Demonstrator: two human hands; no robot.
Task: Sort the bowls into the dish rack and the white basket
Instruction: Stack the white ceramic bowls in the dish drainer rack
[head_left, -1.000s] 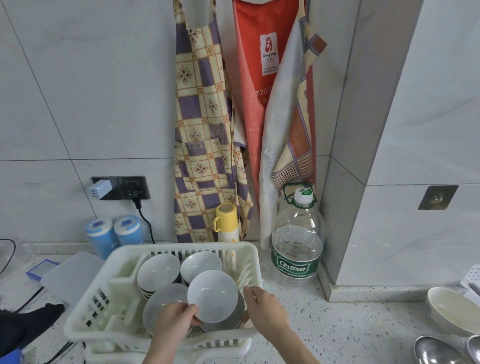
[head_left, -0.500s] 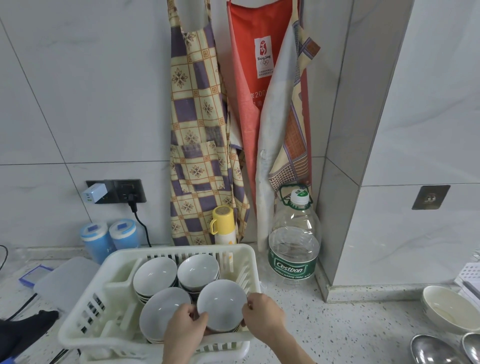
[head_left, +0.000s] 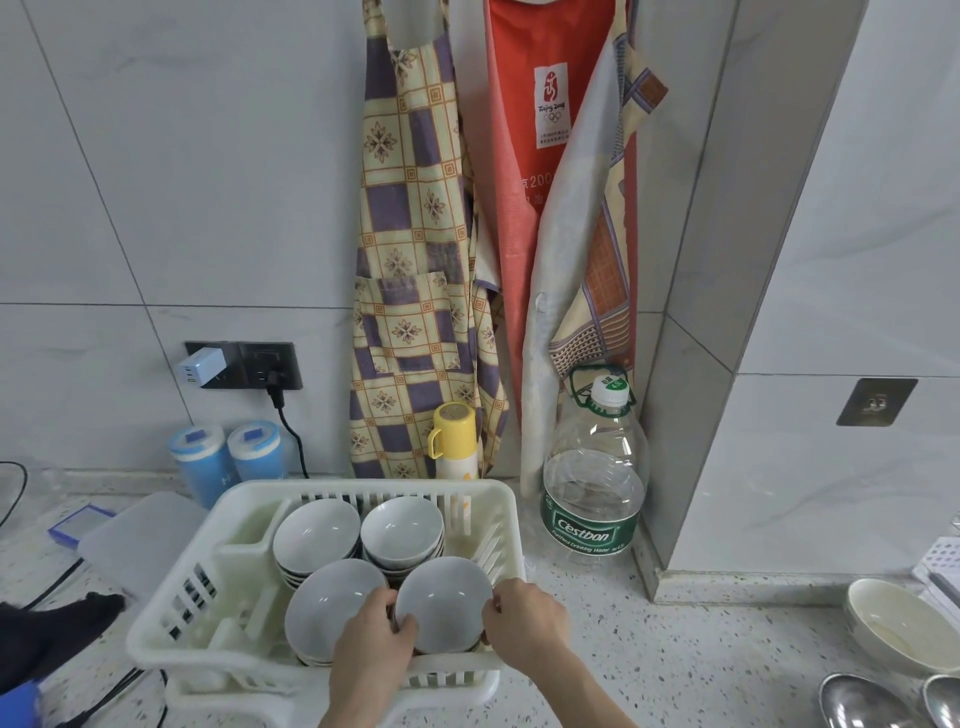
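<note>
You stand in a home kitchen: aprons hang on tiled wall, dish rack sits on speckled countertop.

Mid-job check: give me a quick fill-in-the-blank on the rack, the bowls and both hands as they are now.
1. Both hands grip the front-right bowl inside the white ____.
2. The dish rack shows ____ stacks of bowls.
3. The left hand and right hand hold that bowl by its ____.
4. The big water bottle stands to the rack's ____.

Missing words: dish rack; four; rim; right
</note>
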